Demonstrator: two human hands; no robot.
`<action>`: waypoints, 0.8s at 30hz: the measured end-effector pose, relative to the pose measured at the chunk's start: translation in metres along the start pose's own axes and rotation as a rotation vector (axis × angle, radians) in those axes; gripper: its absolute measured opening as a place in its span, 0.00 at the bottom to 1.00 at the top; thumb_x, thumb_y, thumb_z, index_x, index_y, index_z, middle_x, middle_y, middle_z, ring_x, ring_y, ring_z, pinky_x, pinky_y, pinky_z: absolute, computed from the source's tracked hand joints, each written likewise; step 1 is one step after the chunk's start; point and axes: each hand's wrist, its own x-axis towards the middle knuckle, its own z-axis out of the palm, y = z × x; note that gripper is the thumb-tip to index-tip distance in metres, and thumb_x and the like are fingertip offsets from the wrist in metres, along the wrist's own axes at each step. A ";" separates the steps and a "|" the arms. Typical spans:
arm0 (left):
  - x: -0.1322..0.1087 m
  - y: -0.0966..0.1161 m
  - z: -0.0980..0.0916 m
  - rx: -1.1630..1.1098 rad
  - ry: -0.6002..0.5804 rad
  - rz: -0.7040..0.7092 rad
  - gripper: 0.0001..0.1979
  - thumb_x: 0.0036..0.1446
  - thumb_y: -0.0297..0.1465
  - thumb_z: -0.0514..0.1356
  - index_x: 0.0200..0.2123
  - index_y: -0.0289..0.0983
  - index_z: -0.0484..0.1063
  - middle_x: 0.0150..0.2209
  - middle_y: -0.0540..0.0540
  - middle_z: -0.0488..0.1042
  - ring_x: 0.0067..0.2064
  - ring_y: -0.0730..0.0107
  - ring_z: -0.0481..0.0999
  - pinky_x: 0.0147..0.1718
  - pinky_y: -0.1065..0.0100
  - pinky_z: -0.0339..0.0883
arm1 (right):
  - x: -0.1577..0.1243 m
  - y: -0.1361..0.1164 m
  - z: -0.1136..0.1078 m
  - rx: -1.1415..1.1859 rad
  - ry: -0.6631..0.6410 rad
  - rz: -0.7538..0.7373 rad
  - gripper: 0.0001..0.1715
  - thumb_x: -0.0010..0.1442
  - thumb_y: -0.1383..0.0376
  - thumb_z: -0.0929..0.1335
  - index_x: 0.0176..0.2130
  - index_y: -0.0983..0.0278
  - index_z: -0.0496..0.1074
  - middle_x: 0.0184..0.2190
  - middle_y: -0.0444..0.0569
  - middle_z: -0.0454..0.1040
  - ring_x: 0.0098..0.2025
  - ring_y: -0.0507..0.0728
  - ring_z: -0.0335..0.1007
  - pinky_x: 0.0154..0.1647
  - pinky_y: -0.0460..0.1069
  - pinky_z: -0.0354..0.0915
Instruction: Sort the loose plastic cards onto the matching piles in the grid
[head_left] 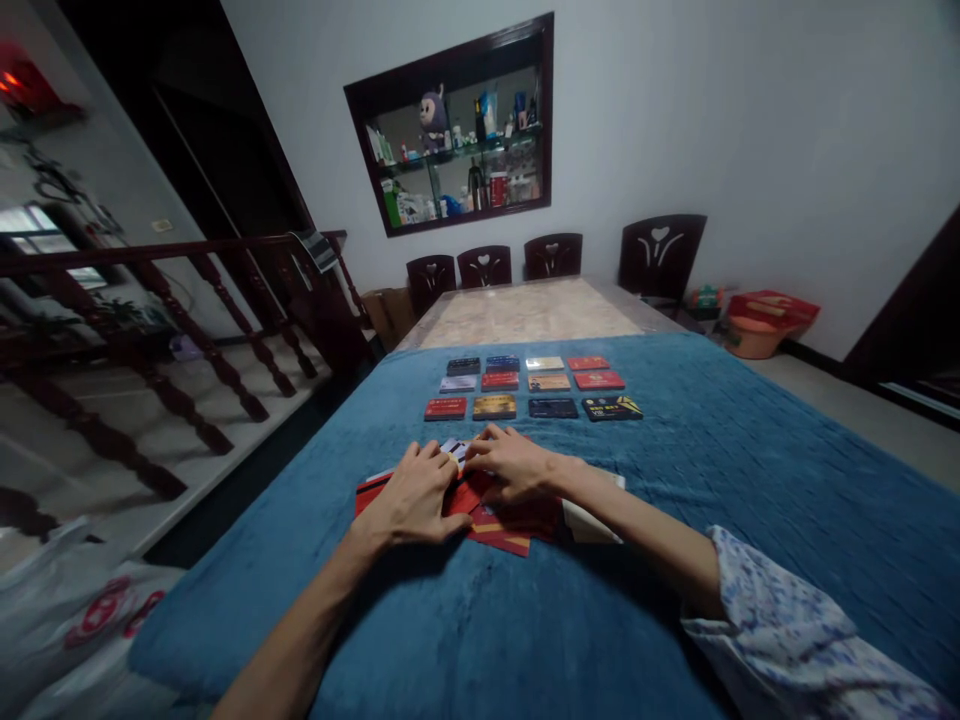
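Both my hands rest on a loose pile of cards [501,528], mostly red, lying on the blue cloth [735,470] near me. My left hand [411,496] lies palm down on the pile's left side with its fingers spread flat. My right hand [512,465] lies on the pile's middle, fingers curved down onto the cards, its fingertips close to a pale card [453,447] at the pile's far edge. Beyond the pile, several cards [531,388] are laid out face up in three neat rows.
The blue cloth covers the near half of a long marble-topped table [529,312]. Dark wooden chairs [660,255] stand at its far end. A wooden railing [187,320] runs along the left. A white plastic bag [67,620] sits at the lower left; red items [765,318] lie by the right wall.
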 end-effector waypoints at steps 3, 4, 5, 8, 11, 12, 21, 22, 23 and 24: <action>-0.001 0.001 0.001 0.018 -0.001 -0.001 0.18 0.52 0.43 0.62 0.41 0.37 0.71 0.43 0.40 0.74 0.47 0.52 0.67 0.48 0.52 0.58 | -0.001 0.001 0.002 0.001 0.012 -0.014 0.26 0.53 0.63 0.71 0.52 0.61 0.74 0.53 0.54 0.73 0.52 0.66 0.58 0.43 0.57 0.60; -0.001 0.001 0.002 0.023 -0.002 -0.003 0.17 0.52 0.43 0.61 0.40 0.37 0.71 0.42 0.40 0.74 0.47 0.52 0.67 0.48 0.52 0.58 | -0.002 0.002 0.002 0.002 0.020 -0.019 0.25 0.53 0.63 0.71 0.52 0.60 0.74 0.53 0.54 0.73 0.52 0.66 0.59 0.43 0.57 0.60; -0.001 0.001 0.002 0.028 -0.002 -0.006 0.16 0.52 0.42 0.61 0.39 0.37 0.71 0.42 0.40 0.74 0.46 0.52 0.67 0.48 0.52 0.59 | -0.002 0.003 0.002 0.002 0.028 -0.025 0.25 0.53 0.62 0.71 0.52 0.60 0.74 0.53 0.54 0.73 0.52 0.66 0.59 0.43 0.57 0.60; -0.001 0.003 0.002 0.058 -0.001 -0.006 0.16 0.51 0.40 0.61 0.39 0.36 0.71 0.41 0.40 0.74 0.46 0.51 0.67 0.47 0.52 0.59 | -0.003 0.004 0.003 0.007 0.051 -0.048 0.24 0.54 0.62 0.71 0.51 0.60 0.74 0.52 0.54 0.73 0.51 0.65 0.59 0.43 0.56 0.61; -0.002 0.006 0.003 0.100 -0.004 -0.005 0.16 0.51 0.40 0.60 0.39 0.34 0.71 0.41 0.38 0.74 0.46 0.50 0.68 0.46 0.52 0.59 | -0.004 0.006 0.004 0.019 0.075 -0.068 0.24 0.54 0.61 0.72 0.51 0.60 0.74 0.52 0.53 0.74 0.51 0.64 0.59 0.43 0.56 0.61; -0.002 0.006 0.003 0.109 -0.004 -0.006 0.16 0.51 0.39 0.60 0.39 0.34 0.72 0.41 0.38 0.74 0.46 0.50 0.68 0.46 0.52 0.59 | -0.004 0.007 0.005 0.024 0.084 -0.078 0.23 0.54 0.60 0.72 0.50 0.61 0.74 0.52 0.53 0.74 0.50 0.64 0.60 0.44 0.56 0.60; -0.003 0.000 0.000 0.028 0.071 0.061 0.06 0.52 0.31 0.58 0.32 0.37 0.72 0.34 0.43 0.76 0.41 0.57 0.70 0.43 0.58 0.57 | -0.003 0.009 0.006 0.076 0.118 -0.088 0.19 0.55 0.65 0.71 0.48 0.61 0.75 0.45 0.50 0.77 0.49 0.61 0.61 0.45 0.53 0.58; -0.003 -0.003 0.000 0.019 0.077 0.068 0.04 0.52 0.31 0.58 0.30 0.37 0.71 0.32 0.44 0.75 0.40 0.59 0.70 0.42 0.59 0.57 | -0.002 0.008 0.006 0.078 0.118 -0.066 0.17 0.56 0.66 0.71 0.47 0.60 0.76 0.45 0.50 0.77 0.48 0.60 0.62 0.45 0.53 0.58; -0.003 -0.005 0.000 0.009 0.084 0.077 0.04 0.53 0.31 0.57 0.28 0.37 0.71 0.30 0.45 0.74 0.38 0.60 0.69 0.41 0.60 0.56 | -0.001 0.007 0.006 0.081 0.121 -0.039 0.16 0.57 0.67 0.70 0.46 0.60 0.76 0.44 0.50 0.77 0.48 0.60 0.62 0.44 0.53 0.58; -0.002 -0.009 0.000 -0.003 0.092 0.089 0.05 0.53 0.30 0.57 0.27 0.37 0.70 0.29 0.46 0.74 0.37 0.62 0.69 0.40 0.60 0.56 | -0.001 0.005 0.005 0.082 0.125 -0.011 0.14 0.58 0.68 0.69 0.45 0.60 0.77 0.44 0.50 0.77 0.47 0.60 0.63 0.43 0.52 0.57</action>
